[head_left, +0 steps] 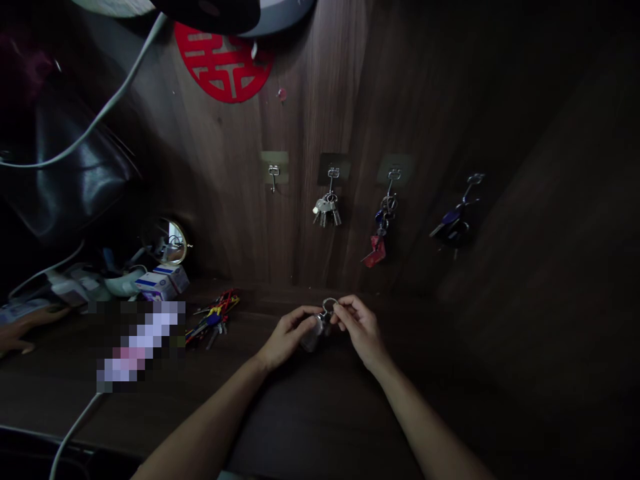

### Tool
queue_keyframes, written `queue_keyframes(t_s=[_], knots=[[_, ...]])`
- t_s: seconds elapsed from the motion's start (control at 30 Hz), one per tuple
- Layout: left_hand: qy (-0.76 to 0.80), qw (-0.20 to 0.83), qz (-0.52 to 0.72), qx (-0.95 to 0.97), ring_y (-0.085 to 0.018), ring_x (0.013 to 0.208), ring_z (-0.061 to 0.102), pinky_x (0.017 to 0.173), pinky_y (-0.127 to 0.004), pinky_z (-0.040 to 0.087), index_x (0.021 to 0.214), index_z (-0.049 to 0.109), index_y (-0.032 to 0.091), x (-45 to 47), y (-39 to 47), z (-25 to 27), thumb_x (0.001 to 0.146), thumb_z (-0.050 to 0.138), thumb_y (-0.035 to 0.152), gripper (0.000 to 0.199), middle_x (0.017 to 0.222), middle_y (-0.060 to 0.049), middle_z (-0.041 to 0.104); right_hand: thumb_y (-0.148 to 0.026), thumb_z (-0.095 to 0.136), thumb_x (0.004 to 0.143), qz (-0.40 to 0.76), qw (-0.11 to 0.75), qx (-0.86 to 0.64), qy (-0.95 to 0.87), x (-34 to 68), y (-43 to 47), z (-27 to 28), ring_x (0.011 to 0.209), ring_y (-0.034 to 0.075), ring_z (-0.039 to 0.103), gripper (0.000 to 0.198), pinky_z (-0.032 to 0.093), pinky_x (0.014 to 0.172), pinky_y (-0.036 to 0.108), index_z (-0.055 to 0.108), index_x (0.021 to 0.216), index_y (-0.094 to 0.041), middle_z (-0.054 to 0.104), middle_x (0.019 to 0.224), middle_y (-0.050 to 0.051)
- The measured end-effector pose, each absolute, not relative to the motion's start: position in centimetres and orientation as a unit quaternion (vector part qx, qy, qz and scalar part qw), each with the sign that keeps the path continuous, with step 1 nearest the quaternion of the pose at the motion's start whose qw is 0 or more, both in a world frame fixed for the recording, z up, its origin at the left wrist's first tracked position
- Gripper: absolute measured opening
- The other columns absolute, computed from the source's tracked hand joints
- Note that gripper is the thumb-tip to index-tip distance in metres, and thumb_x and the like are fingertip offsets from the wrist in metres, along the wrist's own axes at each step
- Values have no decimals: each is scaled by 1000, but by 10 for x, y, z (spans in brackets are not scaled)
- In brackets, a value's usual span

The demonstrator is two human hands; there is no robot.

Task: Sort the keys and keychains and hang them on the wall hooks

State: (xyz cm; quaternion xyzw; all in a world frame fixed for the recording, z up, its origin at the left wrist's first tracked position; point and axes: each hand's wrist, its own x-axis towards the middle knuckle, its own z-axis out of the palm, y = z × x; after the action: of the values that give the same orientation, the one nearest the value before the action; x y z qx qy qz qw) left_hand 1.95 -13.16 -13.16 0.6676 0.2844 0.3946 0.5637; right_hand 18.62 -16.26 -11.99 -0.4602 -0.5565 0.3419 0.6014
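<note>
Both of my hands hold one bunch of keys [311, 339] just above the dark wooden surface. My left hand [291, 333] grips its hanging part, a greyish piece whose kind is too dark to make out. Its metal key ring [330, 305] is pinched between the fingertips of my right hand [359, 325]. On the wall behind, a silver key bunch [327, 210], a bunch with a red tag [380, 233] and a dark bunch with a blue piece [453, 221] hang from hooks. The leftmost hook [273, 177] carries nothing.
A pile of colourful keys [215, 319] lies left of my hands. Farther left are small boxes [163, 283], a round mirror [173, 241], bottles and another hand [30, 325]. A white cable [107, 110] crosses the upper left, near a black bag [75, 160]. A red paper cutout [225, 67] decorates the wall.
</note>
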Motion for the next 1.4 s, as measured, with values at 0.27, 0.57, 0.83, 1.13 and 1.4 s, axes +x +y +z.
queue_keyframes(t_s=[0.27,0.57,0.83,1.13,1.4], knots=[[303,492,469,669,-19,89,57,82,-30,44,91,63,16,21,-133,-131,79,56,42,29,92,-6,65,-42,56,79,335,593,-441,-585,178,-164,-118,49,9,46,22,37,47,22,53,76,-20,57,58,-2],[316,488,487,652,-14,71,55,69,-24,44,78,61,15,23,-134,-131,77,59,42,27,75,-2,63,-43,58,78,338,596,-445,-577,171,-164,-118,50,10,49,24,39,47,22,55,76,-20,57,57,-2],[320,497,506,629,-11,66,51,63,-21,41,76,58,15,21,-133,-131,77,59,41,26,70,1,58,-44,52,82,306,598,-453,-586,175,-167,-115,57,12,48,25,39,52,23,59,80,-20,57,65,0],[320,484,495,647,-14,73,54,69,-24,44,80,60,15,21,-134,-131,78,58,41,26,76,-2,60,-40,55,80,266,585,-463,-610,168,-163,-129,64,13,48,22,40,57,22,58,73,-20,52,69,-1],[349,446,465,680,-16,81,56,76,-25,44,92,59,17,15,-127,-136,81,52,42,28,82,-2,62,-44,52,81,270,636,-466,-553,184,-163,-121,72,15,57,25,43,64,23,58,80,-20,63,76,1]])
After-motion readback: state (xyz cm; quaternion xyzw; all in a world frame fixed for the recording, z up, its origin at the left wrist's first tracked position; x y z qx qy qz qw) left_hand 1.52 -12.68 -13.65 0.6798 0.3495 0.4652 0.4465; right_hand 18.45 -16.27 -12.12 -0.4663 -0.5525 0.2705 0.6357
